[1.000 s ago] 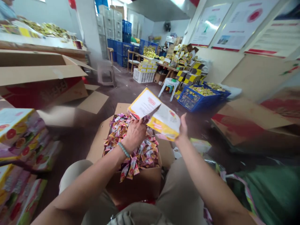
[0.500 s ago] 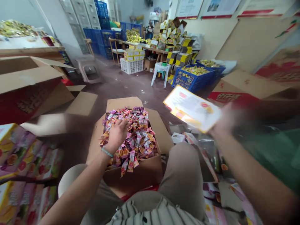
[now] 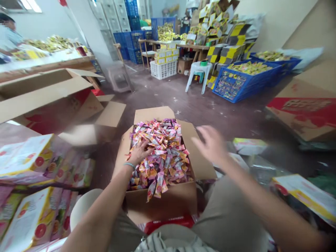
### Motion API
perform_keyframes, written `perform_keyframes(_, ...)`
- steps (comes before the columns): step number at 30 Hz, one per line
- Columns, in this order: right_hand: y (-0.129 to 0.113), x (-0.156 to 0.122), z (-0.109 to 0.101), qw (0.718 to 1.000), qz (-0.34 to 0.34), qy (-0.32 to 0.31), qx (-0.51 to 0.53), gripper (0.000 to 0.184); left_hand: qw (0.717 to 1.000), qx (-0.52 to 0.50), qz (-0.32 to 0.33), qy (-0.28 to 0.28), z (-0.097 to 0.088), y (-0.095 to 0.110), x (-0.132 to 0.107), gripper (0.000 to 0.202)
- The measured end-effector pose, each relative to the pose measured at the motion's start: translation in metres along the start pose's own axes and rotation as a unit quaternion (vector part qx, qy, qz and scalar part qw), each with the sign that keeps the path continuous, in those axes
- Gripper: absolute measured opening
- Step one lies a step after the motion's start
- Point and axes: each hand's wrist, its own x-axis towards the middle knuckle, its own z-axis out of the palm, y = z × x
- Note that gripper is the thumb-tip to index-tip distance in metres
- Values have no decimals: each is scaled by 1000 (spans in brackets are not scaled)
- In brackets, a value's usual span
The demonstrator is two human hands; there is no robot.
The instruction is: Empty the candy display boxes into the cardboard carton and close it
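An open cardboard box [image 3: 162, 203] full of small wrapped candies [image 3: 168, 154], pink, purple and orange, stands between my knees. My left hand [image 3: 140, 152] rests on the left part of the heap, its fingers spread and partly among the wrappers; I see nothing gripped in it. Over the box's right flap [image 3: 193, 140] hovers my right hand [image 3: 211, 143], slightly blurred, with thumb and fingers apart and nothing in it. Several candies hang over the near edge of the box.
Printed fruit cartons [image 3: 23, 217] are stacked at my left, and another white-and-yellow carton [image 3: 307, 192] lies at my right. A large open carton [image 3: 52, 105] stands at left. Blue crates [image 3: 236, 85] and a stool [image 3: 198, 73] stand farther off; a person [image 3: 12, 38] sits at the far-left table.
The flat white-and-yellow carton has left my right hand, which has moved in toward the candy box. My left hand stays on the candies, its fingers more spread. The view has turned left.
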Motion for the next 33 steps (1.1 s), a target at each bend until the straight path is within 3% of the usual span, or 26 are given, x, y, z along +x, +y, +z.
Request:
perform_keyframes(3,-67,47,92,981,-94,-171,-13,63,996,63,-29,-57,13,11,-22,58)
perform_keyframes(5,-89,64,143,955,-89,-281,-26,74,994,85,-44,-56,28,11,-48,63)
perform_keyframes(7,-87,62,176,928,-51,-366,-40,79,993,89,-47,-55,48,12,-78,77)
perform_keyframes(9,-68,44,190,919,-21,-391,-51,72,992,96,-39,-70,69,14,-102,102)
perform_keyframes(11,-47,19,188,928,-14,-369,-56,61,990,109,-28,-85,88,16,-115,114)
perform_keyframes(13,-32,-7,177,938,-8,-341,-65,52,990,115,-15,-86,101,14,-115,104)
perform_keyframes(16,-21,-41,164,943,-10,-324,-75,41,988,110,19,-105,106,1,-97,82)
perform_keyframes(19,-13,-66,167,948,-25,-308,-80,37,979,113,55,-158,108,-21,-75,78)
perform_keyframes(22,-2,-75,184,944,-22,-317,-84,40,973,116,52,-194,119,-36,-61,82)
perform_keyframes(26,7,-60,199,927,-9,-366,-85,46,973,110,30,-199,130,-37,-52,80)
perform_keyframes(29,2,-44,187,925,-2,-370,-82,48,974,100,28,-201,117,-25,-52,79)
perform_keyframes(33,-16,-35,150,923,-5,-379,-71,39,971,95,6,-218,78,-10,-62,87)
